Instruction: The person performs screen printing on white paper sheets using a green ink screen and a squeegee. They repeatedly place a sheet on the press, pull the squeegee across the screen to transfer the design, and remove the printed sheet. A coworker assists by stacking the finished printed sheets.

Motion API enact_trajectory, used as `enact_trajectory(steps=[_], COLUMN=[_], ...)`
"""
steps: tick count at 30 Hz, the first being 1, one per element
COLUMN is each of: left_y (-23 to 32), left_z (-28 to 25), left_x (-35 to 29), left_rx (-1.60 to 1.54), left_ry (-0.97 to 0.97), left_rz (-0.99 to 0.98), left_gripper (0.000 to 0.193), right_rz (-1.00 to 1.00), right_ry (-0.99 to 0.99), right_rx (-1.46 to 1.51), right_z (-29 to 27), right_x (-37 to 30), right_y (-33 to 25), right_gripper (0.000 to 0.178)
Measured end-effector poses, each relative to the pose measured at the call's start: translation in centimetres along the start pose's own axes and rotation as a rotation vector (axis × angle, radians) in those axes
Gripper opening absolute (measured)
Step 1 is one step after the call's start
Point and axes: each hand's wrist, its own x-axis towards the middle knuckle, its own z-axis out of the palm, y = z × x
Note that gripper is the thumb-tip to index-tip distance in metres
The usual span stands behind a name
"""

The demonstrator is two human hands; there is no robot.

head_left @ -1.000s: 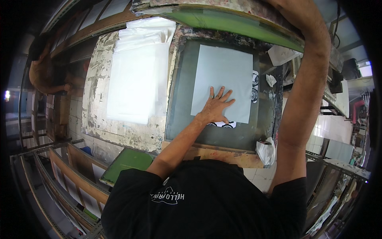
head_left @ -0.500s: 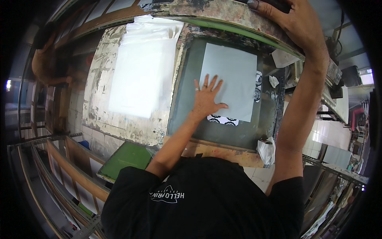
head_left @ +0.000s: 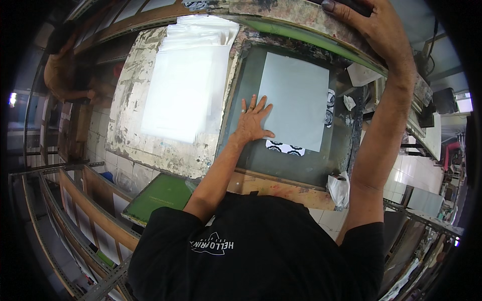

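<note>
My left hand (head_left: 254, 120) lies flat with its fingers spread, over the left edge of a pale grey sheet (head_left: 296, 103). That sheet rests on a dark, greyish printing bed (head_left: 241, 160). Black-and-white patterned pieces peek out below (head_left: 285, 148) and to the right (head_left: 329, 108) of it. At the top right my right hand (head_left: 374, 25) is closed on the paint-stained edge of a raised screen printing frame (head_left: 296, 14); its thumb shows along the edge, while the other fingers are partly hidden. Left of the bed, a stack of white sheets (head_left: 183, 90) lies on a worn, paint-flecked board (head_left: 125, 95).
Crumpled white paper lies at the bed's right side (head_left: 349, 103) and by its near corner (head_left: 339, 190). A green panel (head_left: 163, 198) sits at the lower left beside slatted racks (head_left: 95, 205). Another person (head_left: 63, 75) is at the far left.
My left hand has slid left across the pale grey sheet to its left edge, fingers still spread. My right hand keeps its hold on the frame. The view has shifted slightly.
</note>
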Motion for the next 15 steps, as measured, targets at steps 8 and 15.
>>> enact_trajectory(steps=[8, 15], left_y=[-0.1, -0.3], left_z=[0.1, 0.3], left_x=[0.0, -0.1], left_rx=[-0.021, -0.035], left_ry=[-0.003, 0.017], left_rz=[0.009, 0.03], left_gripper=[0.117, 0.117], right_rz=[-0.126, -0.048], right_ry=[0.012, -0.053], right_rx=[0.082, 0.055], right_z=[0.2, -0.2], right_x=[0.2, 0.6], right_y=[0.9, 0.7], right_gripper=[0.045, 0.045])
